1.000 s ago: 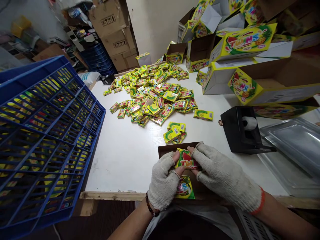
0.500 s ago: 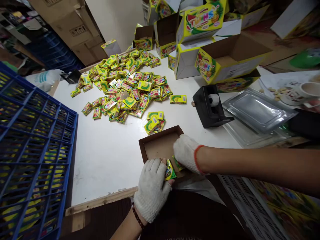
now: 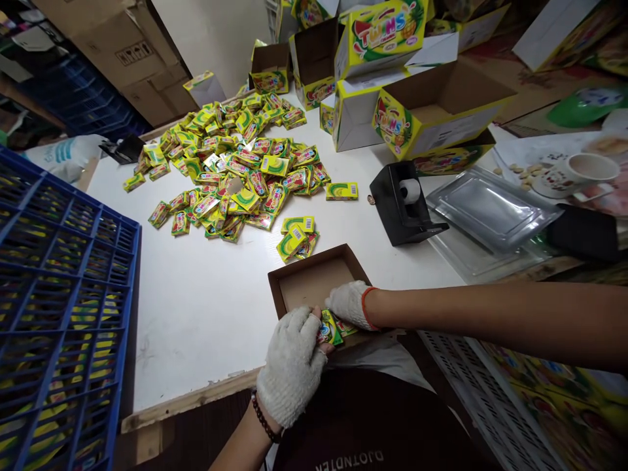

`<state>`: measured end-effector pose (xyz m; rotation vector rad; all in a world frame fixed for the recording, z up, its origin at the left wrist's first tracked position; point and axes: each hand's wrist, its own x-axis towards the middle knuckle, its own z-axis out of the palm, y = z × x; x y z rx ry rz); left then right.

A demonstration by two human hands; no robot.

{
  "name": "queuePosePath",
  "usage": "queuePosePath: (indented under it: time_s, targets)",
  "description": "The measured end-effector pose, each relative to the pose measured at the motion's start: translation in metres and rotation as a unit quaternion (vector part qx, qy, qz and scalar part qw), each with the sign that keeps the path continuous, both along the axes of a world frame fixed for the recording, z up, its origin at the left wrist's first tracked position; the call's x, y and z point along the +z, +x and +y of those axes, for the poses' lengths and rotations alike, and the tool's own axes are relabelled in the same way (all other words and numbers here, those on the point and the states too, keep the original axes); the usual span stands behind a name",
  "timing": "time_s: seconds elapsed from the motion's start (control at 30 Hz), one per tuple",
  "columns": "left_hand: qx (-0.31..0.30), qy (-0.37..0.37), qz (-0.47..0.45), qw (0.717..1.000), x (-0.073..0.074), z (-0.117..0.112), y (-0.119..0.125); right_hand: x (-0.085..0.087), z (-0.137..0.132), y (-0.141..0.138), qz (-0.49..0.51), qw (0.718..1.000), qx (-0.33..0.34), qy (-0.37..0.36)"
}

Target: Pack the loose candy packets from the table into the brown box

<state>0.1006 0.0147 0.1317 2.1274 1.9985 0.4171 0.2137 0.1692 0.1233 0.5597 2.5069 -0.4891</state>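
A shallow brown cardboard box (image 3: 314, 269) lies open at the table's near edge, with small yellow-green candy packs (image 3: 331, 327) in its near end. My left hand (image 3: 292, 363), in a white glove with bare fingertips, grips a candy pack between fingers and thumb at the box's near left corner. Inside the box, my gloved right hand (image 3: 349, 304) is curled against the packs from the right. Its fingertips are turned away, so what they pinch is hidden. Just beyond the box, a few loose packs (image 3: 296, 239) lie together.
A big heap of candy packs (image 3: 235, 176) covers the table's far middle. To the right stand a black tape dispenser (image 3: 405, 203), clear plastic lids (image 3: 493, 206) and a cup (image 3: 583, 173). Printed cartons (image 3: 441, 111) stack behind. A blue crate (image 3: 63, 314) borders the left.
My right hand has moved left and down from the box's right wall to the packs at its near end. My left hand keeps its hold. The camera view has shifted slightly.
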Motion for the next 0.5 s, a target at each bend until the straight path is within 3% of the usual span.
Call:
queuePosePath:
  time_s: [0.13,0.27,0.33,0.4,0.5]
  targets:
    - [-0.009,-0.029,0.023,0.999,0.002,0.003,0.003,-0.011,-0.003,-0.005,-0.047,0.999,0.019,0.000]
    - [-0.001,-0.137,0.052,0.989,0.010,0.014,0.005,-0.006,-0.002,-0.007,-0.044,0.999,0.020,0.020]
    - [-0.006,-0.170,0.038,0.985,0.015,0.016,0.002,0.009,0.005,-0.004,-0.055,0.998,0.041,0.006]
    - [-0.016,-0.153,0.004,0.988,0.019,0.014,-0.004,0.031,0.018,0.000,-0.043,0.998,0.046,-0.024]
    - [-0.020,-0.013,-0.060,0.998,0.025,0.017,-0.021,0.064,0.049,-0.001,0.094,0.995,0.010,-0.015]
